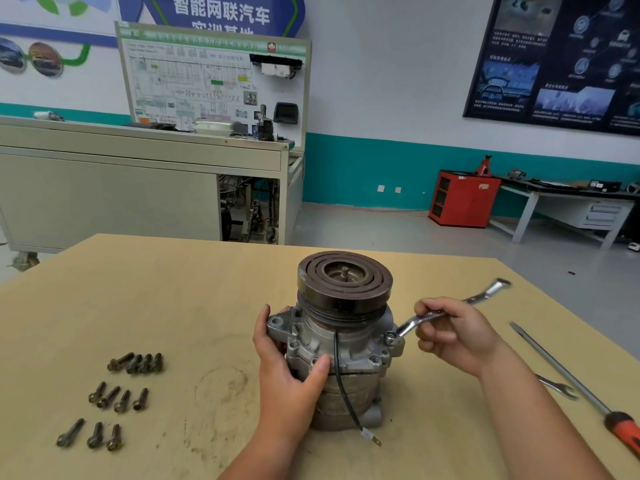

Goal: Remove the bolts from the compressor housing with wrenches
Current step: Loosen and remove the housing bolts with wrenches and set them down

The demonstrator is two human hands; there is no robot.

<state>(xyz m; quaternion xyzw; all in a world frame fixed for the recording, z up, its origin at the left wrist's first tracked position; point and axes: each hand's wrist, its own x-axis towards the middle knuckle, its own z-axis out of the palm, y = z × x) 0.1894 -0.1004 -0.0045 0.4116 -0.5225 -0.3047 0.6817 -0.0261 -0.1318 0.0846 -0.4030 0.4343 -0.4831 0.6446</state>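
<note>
Tan table point(166, 292) under compressor point(360, 344); teal-banded wall point(381, 161)

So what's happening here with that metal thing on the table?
A person is working on a compressor that stands on the table. The left hand grips its housing to steady it. The right hand holds a wrench whose ring end sits on a bolt on the housing's right side. To the left lie loose bolts in three rows; to the right lie a screwdriver and a second wrench.
</note>
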